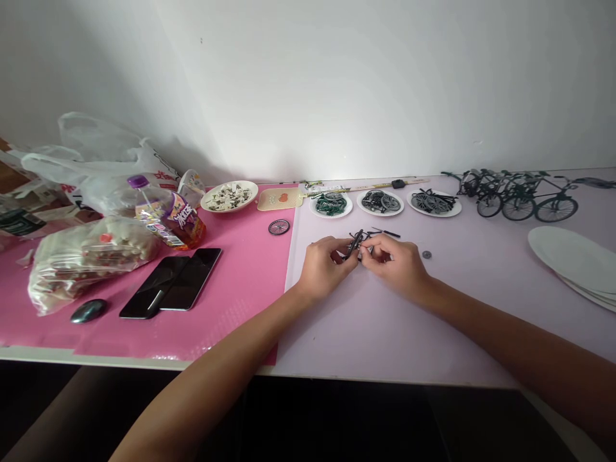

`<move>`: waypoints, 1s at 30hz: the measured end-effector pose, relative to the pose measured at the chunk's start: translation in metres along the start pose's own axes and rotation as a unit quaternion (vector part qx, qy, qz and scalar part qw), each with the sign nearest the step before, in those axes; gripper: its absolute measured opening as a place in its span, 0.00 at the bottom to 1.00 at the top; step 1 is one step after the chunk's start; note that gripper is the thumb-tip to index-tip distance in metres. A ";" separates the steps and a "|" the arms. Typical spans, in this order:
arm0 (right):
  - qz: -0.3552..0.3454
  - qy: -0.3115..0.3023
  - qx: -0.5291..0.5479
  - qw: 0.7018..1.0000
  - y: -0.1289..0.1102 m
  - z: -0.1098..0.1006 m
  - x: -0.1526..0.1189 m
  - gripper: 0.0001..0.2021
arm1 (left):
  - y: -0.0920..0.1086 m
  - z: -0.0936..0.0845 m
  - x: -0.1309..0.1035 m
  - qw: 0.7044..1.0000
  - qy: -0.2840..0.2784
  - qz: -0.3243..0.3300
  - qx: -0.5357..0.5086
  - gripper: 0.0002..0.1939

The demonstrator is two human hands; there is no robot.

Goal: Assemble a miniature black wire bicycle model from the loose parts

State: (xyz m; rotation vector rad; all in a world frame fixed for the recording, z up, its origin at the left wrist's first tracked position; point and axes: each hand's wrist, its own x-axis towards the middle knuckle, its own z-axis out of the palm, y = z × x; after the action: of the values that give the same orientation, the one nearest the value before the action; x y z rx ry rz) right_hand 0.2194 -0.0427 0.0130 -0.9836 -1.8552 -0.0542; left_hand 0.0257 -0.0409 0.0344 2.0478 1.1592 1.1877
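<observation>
My left hand (327,264) is closed on a small dark model bicycle part (355,242), held up above the pale table. My right hand (397,262) meets it there, thumb and finger pinched together at the part; whatever lies between those fingertips is hidden. Just behind the hands are several thin black pieces (370,235) and a slim black-handled tool (391,233). A small grey disc (427,255) lies right of my right hand. On the pink mat to the left rests a black spoked wheel (278,227).
Plates of green frames (331,213), grey wheels (385,204) and black parts (436,204) line the back. Assembled model bicycles (522,197) stand at right, near stacked white plates (577,256). Leftward are a bowl (230,208), a bottle (168,215), phones (190,279) and bags (91,256).
</observation>
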 end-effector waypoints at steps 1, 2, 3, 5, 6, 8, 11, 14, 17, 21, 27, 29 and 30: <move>0.004 -0.001 0.006 1.000 0.000 0.000 0.000 0.03 | 0.000 0.000 0.000 1.000 -0.001 0.003 0.002 0.09; 0.010 -0.002 0.012 1.000 0.000 0.001 0.000 0.03 | -0.001 0.000 0.000 1.000 -0.002 0.005 0.003 0.09; 0.018 -0.003 0.019 1.000 0.000 0.001 -0.001 0.02 | -0.001 0.000 0.000 1.000 -0.002 0.008 0.003 0.09; 0.040 -0.009 0.034 0.999 -0.001 0.002 -0.001 0.02 | -0.002 0.000 0.000 1.000 0.000 0.012 0.003 0.08; 0.054 -0.012 0.042 0.998 -0.001 0.002 -0.001 0.02 | -0.002 0.000 0.000 1.000 0.001 0.013 0.001 0.08; 0.080 -0.018 0.061 0.995 -0.002 0.002 -0.001 0.02 | -0.002 0.001 0.000 1.000 0.003 0.014 -0.001 0.08; 0.110 -0.024 0.088 0.990 -0.003 0.003 -0.001 0.03 | -0.002 0.001 0.000 1.000 0.005 0.010 0.000 0.07; 0.126 -0.030 0.097 0.987 -0.004 0.003 -0.001 0.03 | -0.002 0.001 -0.001 1.000 0.007 0.005 0.002 0.07; 0.106 -0.022 0.082 0.991 -0.004 0.004 -0.002 0.04 | -0.003 0.001 -0.001 1.000 0.008 0.002 0.003 0.07; 0.014 0.002 0.013 1.000 0.002 0.002 -0.002 0.04 | -0.004 0.001 -0.001 1.000 0.011 0.007 -0.002 0.07; -0.164 -0.018 -0.124 0.979 0.020 -0.009 0.006 0.08 | 0.000 -0.001 -0.001 0.999 0.031 0.006 -0.020 0.09; -0.175 -0.037 -0.145 0.973 0.023 -0.012 0.008 0.07 | 0.000 -0.002 -0.001 0.999 0.032 0.000 -0.021 0.09; -0.178 -0.044 -0.151 0.971 0.024 -0.013 0.008 0.07 | 0.000 -0.002 -0.001 0.999 0.032 -0.001 -0.022 0.09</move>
State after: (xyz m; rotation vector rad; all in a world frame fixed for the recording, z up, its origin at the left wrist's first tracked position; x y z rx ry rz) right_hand 0.2430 -0.0275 0.0176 -0.8518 -2.1283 -0.5306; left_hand 0.0239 -0.0419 0.0351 1.9881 1.1551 1.2756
